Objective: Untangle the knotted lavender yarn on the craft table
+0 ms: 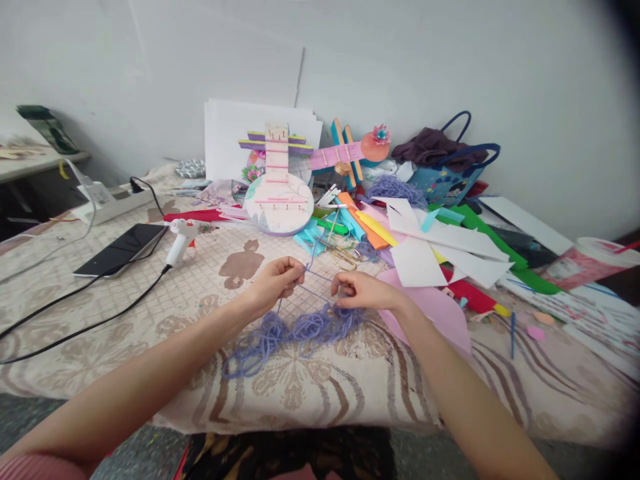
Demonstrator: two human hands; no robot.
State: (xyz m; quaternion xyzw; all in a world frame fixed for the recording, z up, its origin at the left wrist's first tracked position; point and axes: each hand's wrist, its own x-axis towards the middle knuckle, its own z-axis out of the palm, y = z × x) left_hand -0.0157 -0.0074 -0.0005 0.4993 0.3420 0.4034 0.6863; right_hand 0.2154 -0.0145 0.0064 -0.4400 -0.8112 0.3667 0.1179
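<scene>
A tangled heap of lavender yarn [293, 331] lies on the patterned tablecloth [150, 333] just in front of me. My left hand [277, 281] pinches a strand of this yarn above the heap. A little to the right, my right hand [363, 291] pinches the same yarn, and a short length runs taut between the two hands. Beyond them lie gold scissors [344, 257] and a paper craft instrument [279, 193] with a round body.
A white glue gun [179, 241], a dark tablet [123, 248], a power strip [113, 202] and black cables lie at left. Coloured paper strips and white sheets [440, 250] cover the right side. A blue bag [445, 175] stands by the wall, a pink cup [585, 261] far right.
</scene>
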